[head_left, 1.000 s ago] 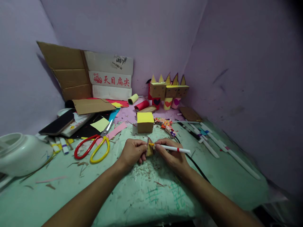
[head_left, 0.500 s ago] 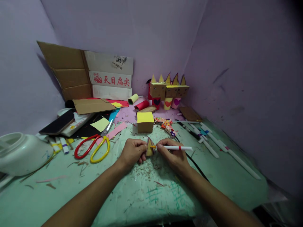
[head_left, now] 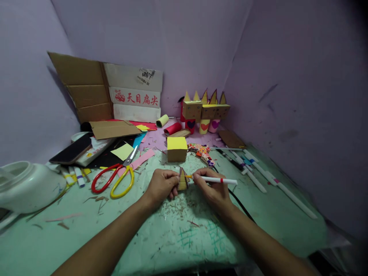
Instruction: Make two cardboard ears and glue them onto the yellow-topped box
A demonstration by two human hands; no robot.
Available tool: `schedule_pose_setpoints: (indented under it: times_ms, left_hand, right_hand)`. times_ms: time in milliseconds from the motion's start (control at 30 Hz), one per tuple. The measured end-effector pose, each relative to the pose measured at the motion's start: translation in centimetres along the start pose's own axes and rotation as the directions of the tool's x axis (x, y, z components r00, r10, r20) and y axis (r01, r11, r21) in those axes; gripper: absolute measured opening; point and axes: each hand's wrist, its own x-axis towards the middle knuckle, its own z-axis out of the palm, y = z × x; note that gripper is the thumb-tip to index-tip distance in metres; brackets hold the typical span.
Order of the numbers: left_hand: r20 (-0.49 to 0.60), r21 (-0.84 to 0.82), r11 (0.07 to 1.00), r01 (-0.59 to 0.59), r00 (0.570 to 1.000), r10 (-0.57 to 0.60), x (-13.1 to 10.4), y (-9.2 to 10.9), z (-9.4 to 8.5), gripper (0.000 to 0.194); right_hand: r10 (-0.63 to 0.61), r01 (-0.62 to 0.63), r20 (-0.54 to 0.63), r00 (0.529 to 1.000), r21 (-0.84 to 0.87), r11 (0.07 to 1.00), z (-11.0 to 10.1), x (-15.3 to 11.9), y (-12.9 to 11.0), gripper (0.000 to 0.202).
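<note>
Between the thumb and fingers of my left hand (head_left: 163, 186) is a small pointed cardboard triangle (head_left: 182, 183), yellowish with a dark purple edge. My right hand (head_left: 212, 188) grips a white marker (head_left: 220, 180) with a red band, its orange tip at the triangle's right side. Just beyond the hands stands a cardboard box (head_left: 176, 154) with a yellow top. A glue gun (head_left: 202, 151) wrapped in flowery covering lies right of the box, its black cord running behind my right hand.
Scissors (head_left: 122, 178) with red and yellow handles lie open on the left, near a white pot (head_left: 31, 188). Several cardboard figures (head_left: 205, 113) with pointed ears stand at the back. Markers (head_left: 254, 178) lie on the right. A folded carton (head_left: 135, 92) leans on the wall.
The marker and my right hand have shifted slightly right, and the tip now sits nearer the triangle's right edge. My left hand keeps its hold on the triangle.
</note>
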Motion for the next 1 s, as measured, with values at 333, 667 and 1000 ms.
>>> schedule_pose_setpoints:
  times_ms: [333, 667, 1000]
  left_hand:
    - [-0.004, 0.005, 1.0, 0.007, 1.0, -0.007, 0.0, 0.06, 0.03, 0.017]
    - [0.005, -0.016, 1.0, 0.007, 1.0, -0.007, 0.05, 0.07, 0.02, 0.017]
    - [0.004, -0.041, 0.999, 0.01, 1.0, -0.01, 0.11, 0.12, 0.02, 0.018]
  right_hand:
    - [-0.017, 0.017, 0.005, 1.0, -0.005, 1.0, 0.0, 0.04, 0.04, 0.015]
    - [0.037, -0.036, -0.021, 0.999, 0.031, 0.999, 0.12, 0.17, 0.06, 0.016]
    - [0.025, -0.03, 0.076, 0.997, 0.056, 0.998, -0.02, -0.08, -0.24, 0.02]
